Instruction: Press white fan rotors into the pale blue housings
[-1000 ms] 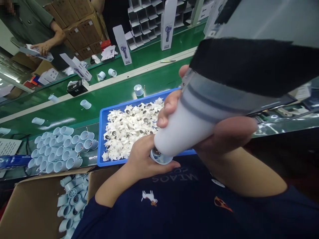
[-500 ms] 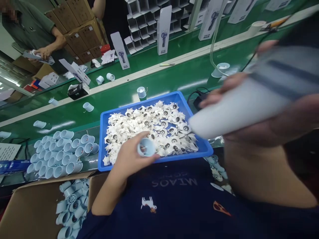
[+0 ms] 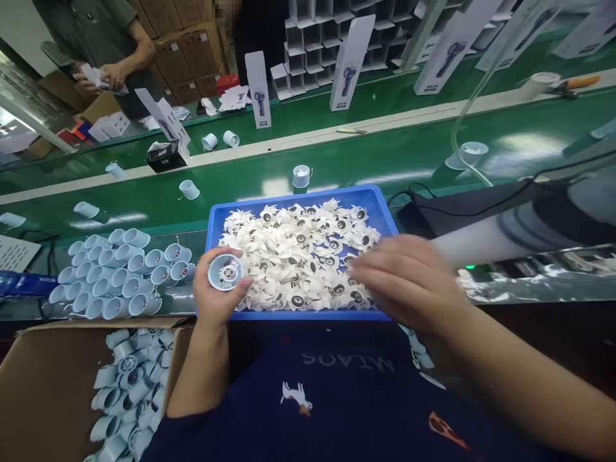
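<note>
My left hand (image 3: 212, 292) is wrapped round a light-blue cylindrical fan housing (image 3: 226, 272), its open end facing me; small parts and wires show inside. The hand is at the near left corner of a blue tray (image 3: 308, 315) full of white fan impellers (image 3: 274, 256), several showing dark round hubs. Over the right side of the tray is my right hand (image 3: 409, 279), blurred, its fingertips at the impellers; whether it pinches one cannot be made out. Behind that hand, apart from its fingers, is a thick white tapered tool (image 3: 486, 237) with dark bands.
Rows of light-blue housings (image 3: 110, 276) lie left of the tray, above a cardboard box (image 3: 43, 385) holding more. Single housings (image 3: 301, 176) and upright white cartons (image 3: 353, 61) stand along the green bench (image 3: 250, 173). Two people are across it, one handling something white.
My right hand has let go of the white tool and moved left to the tray. My left hand has shifted left with the housing, whose opening now faces me more.
</note>
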Tool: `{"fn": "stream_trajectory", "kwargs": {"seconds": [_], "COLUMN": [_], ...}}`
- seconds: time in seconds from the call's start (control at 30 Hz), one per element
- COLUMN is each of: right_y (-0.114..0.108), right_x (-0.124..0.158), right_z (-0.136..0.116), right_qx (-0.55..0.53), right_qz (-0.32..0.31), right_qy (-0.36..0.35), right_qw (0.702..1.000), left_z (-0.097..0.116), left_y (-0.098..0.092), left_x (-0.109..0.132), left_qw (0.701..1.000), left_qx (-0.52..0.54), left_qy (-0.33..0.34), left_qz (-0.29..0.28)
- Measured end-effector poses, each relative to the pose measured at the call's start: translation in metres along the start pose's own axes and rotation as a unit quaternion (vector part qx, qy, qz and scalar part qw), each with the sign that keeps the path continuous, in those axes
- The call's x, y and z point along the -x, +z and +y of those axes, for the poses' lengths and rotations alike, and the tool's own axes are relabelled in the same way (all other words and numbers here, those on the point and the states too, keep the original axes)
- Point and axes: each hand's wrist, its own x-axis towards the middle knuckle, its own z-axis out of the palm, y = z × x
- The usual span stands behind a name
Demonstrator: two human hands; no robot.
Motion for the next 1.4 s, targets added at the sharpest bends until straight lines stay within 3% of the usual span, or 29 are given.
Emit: {"fn": "stream_trajectory", "kwargs": {"seconds": [0.07,0.17,0.3,0.4,0.5,0.6,0.67,0.7,0.73,0.77,0.8,0.87,0.9,0.93,1.0,1.13,1.27,1.33,1.4], "right_y": [0.024,0.059,0.086,0.081,0.062,0.048,0.045,0.045,0.045,0.046,0.047,0.049,0.051,0.053,0.057,0.055,0.020,0.000,-0.013], "right_x": [-0.034,-0.079,-0.103,-0.101,-0.093,-0.079,-0.069,-0.064,-0.060,-0.056,-0.053,-0.050,-0.049,-0.049,-0.049,-0.048,-0.020,0.009,0.042], "right_z": [0.000,0.009,0.015,0.009,0.003,-0.001,-0.004,-0.007,-0.011,-0.016,-0.022,-0.033,-0.037,-0.040,-0.042,-0.031,-0.024,-0.023,-0.020], "right_qx": [0.184,0.254,0.260,0.227,0.138,-0.105,-0.348,-0.438,-0.481,-0.464,-0.401,-0.188,-0.078,0.009,0.084,0.033,0.003,0.033,0.055], "right_qz": [-0.141,-0.238,-0.254,-0.233,-0.211,-0.215,-0.211,-0.204,-0.194,-0.183,-0.165,-0.112,-0.093,-0.086,-0.097,-0.087,0.044,0.119,0.196], "right_qy": [0.020,0.059,0.099,0.114,0.129,0.147,0.180,0.195,0.200,0.190,0.163,0.071,0.024,-0.013,-0.050,-0.088,-0.143,-0.102,-0.017], "right_qw": [0.973,0.936,0.926,0.939,0.959,0.960,0.896,0.854,0.831,0.846,0.886,0.973,0.992,0.996,0.990,0.992,0.989,0.987,0.979], "left_z": [0.002,0.003,0.003,0.000,-0.001,0.004,0.010,0.013,0.016,0.018,0.021,0.025,0.027,0.029,0.031,0.034,0.034,0.031,0.025], "left_y": [0.003,0.003,-0.002,-0.002,-0.001,0.001,0.004,0.005,0.007,0.009,0.011,0.016,0.019,0.021,0.028,0.037,0.025,0.011,0.000], "left_x": [0.002,0.009,0.020,0.023,0.020,0.013,0.008,0.007,0.006,0.005,0.005,0.006,0.007,0.009,0.012,0.014,0.002,-0.011,-0.032], "left_qw": [1.000,0.999,0.997,0.995,0.997,0.993,0.985,0.983,0.980,0.977,0.974,0.962,0.955,0.949,0.942,0.957,0.965,0.958,0.952], "left_qx": [-0.004,-0.028,-0.046,-0.052,-0.056,-0.089,-0.101,-0.107,-0.119,-0.138,-0.161,-0.210,-0.229,-0.244,-0.254,-0.210,-0.161,-0.172,-0.183], "left_qy": [0.003,-0.008,-0.062,-0.088,-0.046,-0.001,0.007,0.012,0.019,0.032,0.051,0.097,0.121,0.143,0.177,0.165,0.143,0.165,0.179], "left_qz": [-0.023,-0.042,-0.031,-0.023,-0.006,-0.076,-0.136,-0.151,-0.157,-0.157,-0.154,-0.149,-0.146,-0.142,-0.130,-0.115,-0.150,-0.159,-0.166]}}
